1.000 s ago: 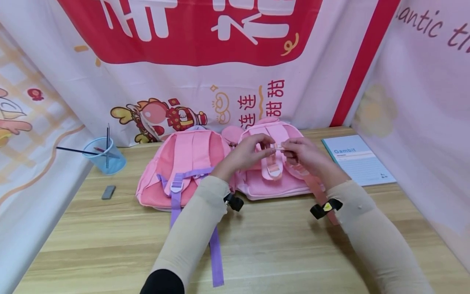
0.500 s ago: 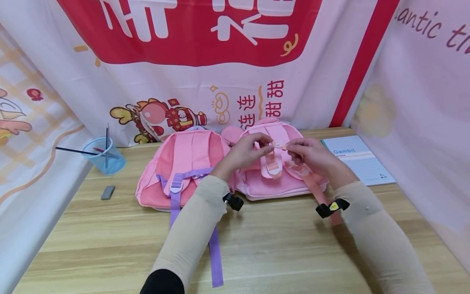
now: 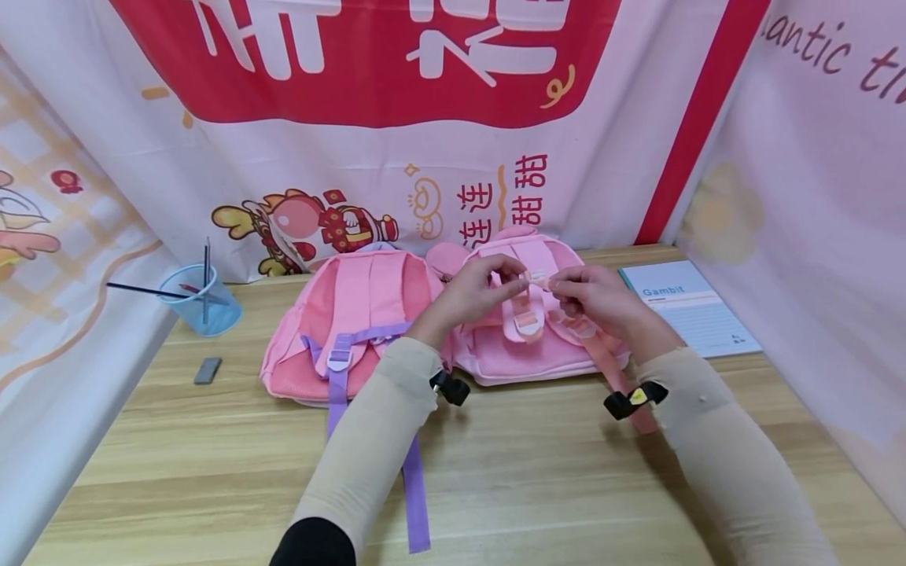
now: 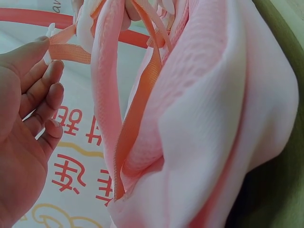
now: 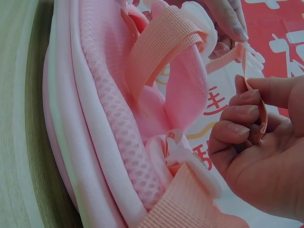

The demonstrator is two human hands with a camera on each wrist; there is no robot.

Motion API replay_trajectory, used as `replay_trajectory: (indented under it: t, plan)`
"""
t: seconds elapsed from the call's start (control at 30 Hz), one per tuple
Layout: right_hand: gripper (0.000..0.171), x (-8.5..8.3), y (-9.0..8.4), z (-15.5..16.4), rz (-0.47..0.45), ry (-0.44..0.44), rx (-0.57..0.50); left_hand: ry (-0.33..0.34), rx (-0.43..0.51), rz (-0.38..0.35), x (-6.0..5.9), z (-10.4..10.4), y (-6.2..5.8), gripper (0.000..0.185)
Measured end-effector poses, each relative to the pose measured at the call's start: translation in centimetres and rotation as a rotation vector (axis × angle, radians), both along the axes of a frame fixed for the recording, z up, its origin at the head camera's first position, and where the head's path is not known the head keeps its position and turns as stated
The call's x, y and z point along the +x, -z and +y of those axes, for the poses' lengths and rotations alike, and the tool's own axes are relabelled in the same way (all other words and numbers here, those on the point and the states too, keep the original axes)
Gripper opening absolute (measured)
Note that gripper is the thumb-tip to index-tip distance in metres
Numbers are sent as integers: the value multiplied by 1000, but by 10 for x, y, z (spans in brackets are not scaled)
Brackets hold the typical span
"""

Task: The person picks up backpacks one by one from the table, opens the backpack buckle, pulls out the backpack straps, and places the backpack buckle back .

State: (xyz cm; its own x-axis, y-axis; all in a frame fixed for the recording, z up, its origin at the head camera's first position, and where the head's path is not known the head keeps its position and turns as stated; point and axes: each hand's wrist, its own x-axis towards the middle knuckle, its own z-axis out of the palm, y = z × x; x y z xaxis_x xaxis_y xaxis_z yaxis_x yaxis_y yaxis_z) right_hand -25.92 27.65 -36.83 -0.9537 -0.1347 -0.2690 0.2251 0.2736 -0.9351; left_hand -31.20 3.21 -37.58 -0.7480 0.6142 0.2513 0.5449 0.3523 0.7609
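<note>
Over the right-hand pink backpack [image 3: 488, 363], my left hand [image 3: 484, 289] pinches a white plastic buckle [image 4: 49, 43] between thumb and fingers. Peach webbing [image 4: 71, 53] runs from that buckle toward the padded shoulder strap [image 4: 105, 71]. Close beside it, my right hand [image 3: 598, 299] pinches the loose end of the peach strap [image 5: 261, 111], with the other fingers curled around its tail. In the right wrist view this end leads up to the white buckle [image 5: 255, 58]. A white adjuster [image 3: 527, 322] hangs on the shoulder strap below the hands.
A second pink backpack [image 3: 283, 365] with purple straps [image 3: 418, 503] lies at left, touching the first. Farther left stand a blue mesh cup [image 3: 219, 314] with pencils and a grey eraser [image 3: 208, 370]. A notebook [image 3: 697, 314] lies at right. Printed cloth [image 3: 396, 181] hangs behind the table.
My right hand has shifted slightly right, away from my left fingers, drawing the strap end so more of the buckle shows between the hands. The left hand has stayed nearly still.
</note>
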Motion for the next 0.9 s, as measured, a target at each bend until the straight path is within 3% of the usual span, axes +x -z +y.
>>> replay_trajectory:
  t: [0.5,0.9]
  plan:
    - [33,-3,-2,-9,-23,-8,26,18,-12,-5,0,-1,-1,26]
    - [32,-4,-3,-7,-21,-19,-32,6,-29,-5,1,0,-2,26]
